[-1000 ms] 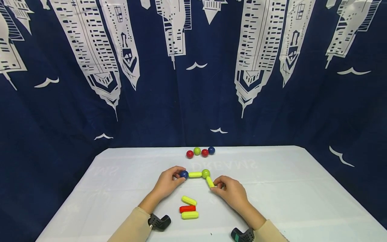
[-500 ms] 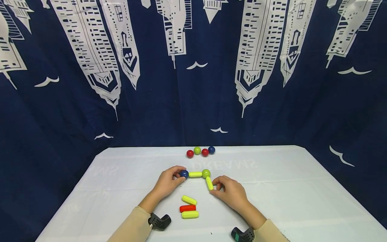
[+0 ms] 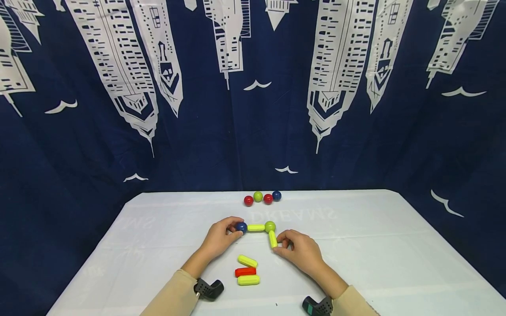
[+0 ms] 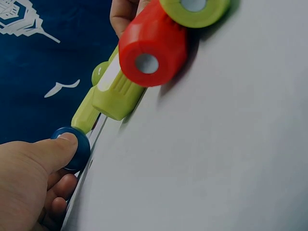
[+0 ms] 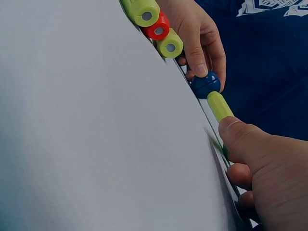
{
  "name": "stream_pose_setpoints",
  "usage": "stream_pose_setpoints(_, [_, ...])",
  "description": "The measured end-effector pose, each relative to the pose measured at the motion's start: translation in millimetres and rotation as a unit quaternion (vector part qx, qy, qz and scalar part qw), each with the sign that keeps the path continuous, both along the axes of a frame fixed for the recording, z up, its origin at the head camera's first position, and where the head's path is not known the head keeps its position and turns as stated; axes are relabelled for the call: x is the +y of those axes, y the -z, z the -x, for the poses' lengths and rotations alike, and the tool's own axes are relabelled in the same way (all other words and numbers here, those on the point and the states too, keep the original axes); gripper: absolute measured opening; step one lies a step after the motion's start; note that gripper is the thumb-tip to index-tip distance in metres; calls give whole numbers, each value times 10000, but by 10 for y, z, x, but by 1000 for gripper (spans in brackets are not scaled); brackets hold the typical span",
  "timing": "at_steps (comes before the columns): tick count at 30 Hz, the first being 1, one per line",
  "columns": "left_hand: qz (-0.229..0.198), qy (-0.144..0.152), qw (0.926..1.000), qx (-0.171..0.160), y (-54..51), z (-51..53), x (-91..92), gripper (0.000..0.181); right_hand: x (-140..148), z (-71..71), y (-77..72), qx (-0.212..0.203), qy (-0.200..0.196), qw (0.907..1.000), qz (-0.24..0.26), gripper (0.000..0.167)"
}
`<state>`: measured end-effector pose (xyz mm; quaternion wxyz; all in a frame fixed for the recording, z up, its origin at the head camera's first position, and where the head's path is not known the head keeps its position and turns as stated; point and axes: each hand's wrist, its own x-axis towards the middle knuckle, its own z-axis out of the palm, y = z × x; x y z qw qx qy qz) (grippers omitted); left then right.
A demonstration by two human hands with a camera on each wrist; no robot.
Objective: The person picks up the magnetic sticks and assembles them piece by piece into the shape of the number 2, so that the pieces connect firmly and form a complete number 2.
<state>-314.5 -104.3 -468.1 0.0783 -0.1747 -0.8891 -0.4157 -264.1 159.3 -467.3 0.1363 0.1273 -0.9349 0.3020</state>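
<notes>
In the head view my left hand (image 3: 216, 239) pinches a dark blue ball (image 3: 241, 227) between thumb and fingers. A yellow-green rod (image 3: 256, 228) runs from that ball to a lime green ball (image 3: 270, 226). From the green ball a second yellow-green rod (image 3: 272, 238) points toward me, and my right hand (image 3: 302, 252) pinches its near end. The left wrist view shows the thumb pressed on the blue ball (image 4: 72, 144). In the right wrist view my right hand (image 5: 274, 168) hides most of the second rod and the green ball.
Nearer to me lie two yellow-green rods (image 3: 247, 261) with a red rod (image 3: 245, 272) between them, their ends metal-tipped. Farther back, red balls (image 3: 248, 201), a green ball (image 3: 258, 196) and a blue ball (image 3: 276, 196) sit near the far edge of the white table (image 3: 158, 245).
The near end of the second rod has swung slightly left, so it now points more directly toward me. My right fingers moved with it; my left hand stays nearly still on the blue ball.
</notes>
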Motion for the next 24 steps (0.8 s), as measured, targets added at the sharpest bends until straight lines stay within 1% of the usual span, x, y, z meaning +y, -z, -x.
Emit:
stream_pose_setpoints(2, [10,25,10000,26,-2,-4,0,32,-1,3,1,-9,-24,10000,7,23])
stream_pose_setpoints(9, [-49,-13,10000,-35,-12,-13,3,32,3,8,7,-29,-106,9999,51,22])
stream_pose_setpoints(13, [-7,34,10000,53,-6,-14,-2,32,10,10,12,3,-133,9999,84,21])
stream_pose_setpoints(24, [-38,44,9999,96,6,8,-7,31,14,4,8,48,-216,9997,67,20])
